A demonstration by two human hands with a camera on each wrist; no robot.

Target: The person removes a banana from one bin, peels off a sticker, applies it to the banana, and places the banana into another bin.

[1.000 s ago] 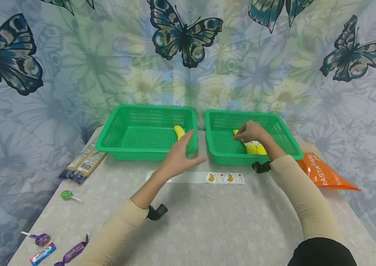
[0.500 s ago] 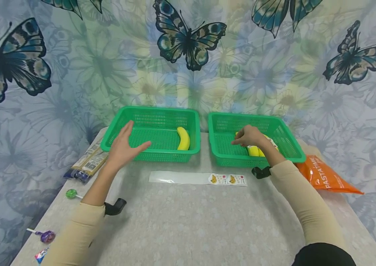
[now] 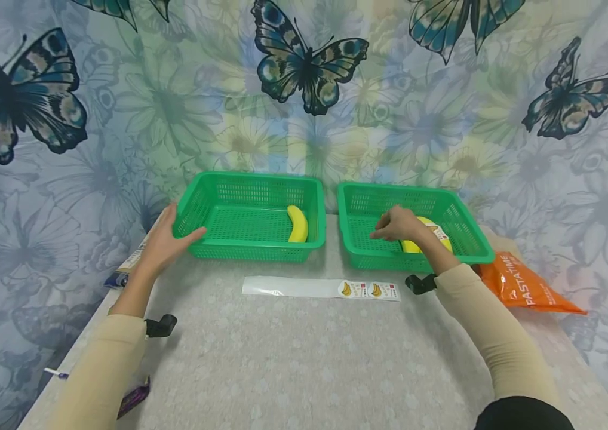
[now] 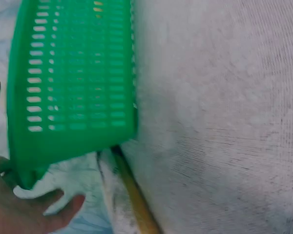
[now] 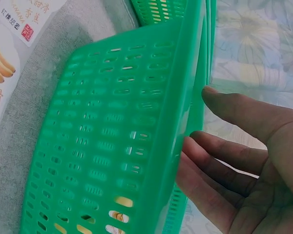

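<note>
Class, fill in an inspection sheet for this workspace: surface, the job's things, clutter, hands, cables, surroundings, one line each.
Surface: grey mottled table.
Job's things: left green basket holds one banana; right green basket holds packaged bananas, partly hidden by the right hand.
Clutter: empty banana wrapper in front of the baskets; orange pasta bag at the right; packet behind the left wrist; wrapped sweet and a lollipop stick at the near left edge.
Hands: left hand touches the left basket's outer left corner; right hand is inside the right basket, hold unclear.
Cables: nothing seen.
Surroundings: butterfly and flower backdrop.
</note>
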